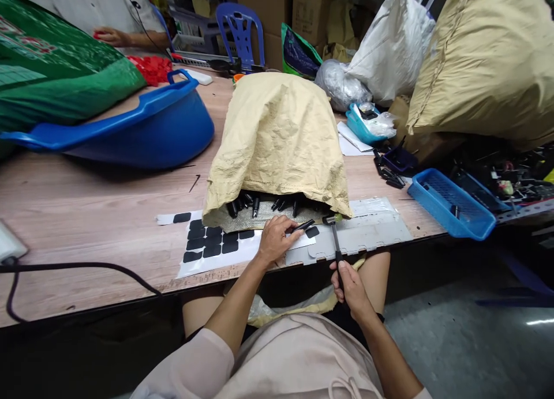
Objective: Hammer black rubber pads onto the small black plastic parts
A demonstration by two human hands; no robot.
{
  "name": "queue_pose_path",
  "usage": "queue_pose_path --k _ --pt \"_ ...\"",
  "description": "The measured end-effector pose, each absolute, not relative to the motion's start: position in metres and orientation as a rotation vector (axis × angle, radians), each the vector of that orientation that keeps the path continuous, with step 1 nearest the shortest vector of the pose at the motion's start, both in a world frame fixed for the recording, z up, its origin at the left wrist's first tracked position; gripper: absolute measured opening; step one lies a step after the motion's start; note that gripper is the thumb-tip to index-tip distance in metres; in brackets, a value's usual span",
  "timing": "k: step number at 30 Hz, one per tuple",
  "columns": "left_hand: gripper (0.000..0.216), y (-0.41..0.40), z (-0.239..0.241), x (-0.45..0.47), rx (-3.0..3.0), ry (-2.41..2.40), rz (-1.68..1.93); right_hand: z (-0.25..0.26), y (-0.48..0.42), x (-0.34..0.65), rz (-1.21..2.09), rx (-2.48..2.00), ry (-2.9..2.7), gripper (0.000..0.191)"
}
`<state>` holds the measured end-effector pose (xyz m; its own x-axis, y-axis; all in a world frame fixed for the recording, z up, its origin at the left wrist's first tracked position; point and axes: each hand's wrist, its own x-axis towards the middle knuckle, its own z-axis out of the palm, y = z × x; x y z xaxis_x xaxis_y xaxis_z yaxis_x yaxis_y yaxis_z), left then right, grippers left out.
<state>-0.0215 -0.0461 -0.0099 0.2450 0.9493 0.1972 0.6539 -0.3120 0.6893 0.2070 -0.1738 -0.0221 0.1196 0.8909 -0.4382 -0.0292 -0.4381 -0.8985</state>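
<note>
**Hands at the sack's mouth**

A black stick (303, 226) lies at frame center, pinched in the left hand (273, 240). The right hand (351, 288), lower, grips a thin tool (336, 242). Behind them a tan sack (277, 139) spills black parts onto the counter (86, 209).

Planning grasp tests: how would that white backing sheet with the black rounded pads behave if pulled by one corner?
The white backing sheet with black rounded pads lies flat and looks thin, so it is probably floppy and light. It would likely slide easily on the smooth wooden tabletop. The left hand rests on its right part, and the tan woven sack may cover its top edge, so it might snag.
</note>
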Motion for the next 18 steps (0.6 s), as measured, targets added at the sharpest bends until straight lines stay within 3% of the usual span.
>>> queue_pose_path --k 18 --pt "0.025 -0.0409 -0.0063 -0.0263 2.029 1.396 0.885 -0.013 -0.1682 0.2136 1.738 -1.241 -0.534 0.055"
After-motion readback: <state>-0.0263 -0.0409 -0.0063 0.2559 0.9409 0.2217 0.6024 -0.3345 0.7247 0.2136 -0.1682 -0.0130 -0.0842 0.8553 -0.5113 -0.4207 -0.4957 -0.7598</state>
